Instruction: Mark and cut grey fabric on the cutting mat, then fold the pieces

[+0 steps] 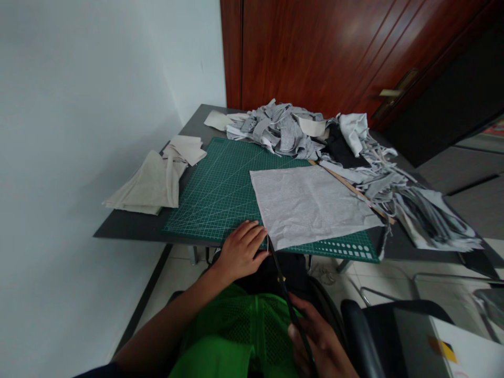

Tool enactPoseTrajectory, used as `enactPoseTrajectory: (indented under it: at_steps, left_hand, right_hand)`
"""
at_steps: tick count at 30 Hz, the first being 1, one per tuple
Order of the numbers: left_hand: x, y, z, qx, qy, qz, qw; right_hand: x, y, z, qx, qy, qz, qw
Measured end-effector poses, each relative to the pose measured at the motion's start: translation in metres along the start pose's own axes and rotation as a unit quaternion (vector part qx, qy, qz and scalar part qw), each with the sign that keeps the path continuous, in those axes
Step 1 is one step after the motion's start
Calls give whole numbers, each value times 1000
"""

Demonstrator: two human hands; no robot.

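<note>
My right hand (315,336) grips a pair of long black scissors (282,278) with a gold-coloured pivot. Their blades point away from me and meet the near left corner of a grey cloth (311,205). This wrinkled, four-sided piece lies spread over the right part of a green cutting mat (216,184). My left hand (242,249) rests at the mat's near edge, its fingers stretched out flat beside the cloth's left edge. Its thumb is close to the scissor blades. Whether the thumb pinches any fabric, I cannot tell.
Folded cream cloth (151,184) lies at the table's left. Grey fabric scraps (279,128) are heaped along the back, and stacked grey pieces (437,218) sit at the right. A wooden ruler (350,186) runs beside the cloth. A chair (362,336) stands to my right.
</note>
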State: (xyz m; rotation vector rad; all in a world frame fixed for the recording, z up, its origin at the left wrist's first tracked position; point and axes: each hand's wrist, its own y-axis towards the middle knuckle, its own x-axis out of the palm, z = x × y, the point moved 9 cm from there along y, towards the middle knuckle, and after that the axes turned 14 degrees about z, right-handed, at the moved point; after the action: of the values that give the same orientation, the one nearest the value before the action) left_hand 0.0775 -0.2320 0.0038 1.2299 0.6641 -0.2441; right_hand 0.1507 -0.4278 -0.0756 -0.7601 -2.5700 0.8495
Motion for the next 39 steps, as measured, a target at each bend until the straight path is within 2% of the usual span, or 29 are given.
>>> enactPoseTrajectory:
  at_steps: [7,17,24,29,39]
  left_hand:
    - [-12,3,7,40,-78,79,993]
    - [-13,4,5,25,-80,95,992]
    - [-10,0,4,25,-91,102,990]
    - [-14,4,6,27,-96,108,989]
    - [-18,7,8,23,-98,118,988]
  right_hand:
    - [0,-3,-11,1,-21,9,1000]
    - [-9,-9,-19,74,32,48,996]
    - [2,5,-35,26,9,26,999]
    - [13,15,-38,-4,-12,-14,1000]
    - [19,19,-34,1,1,-20,1000]
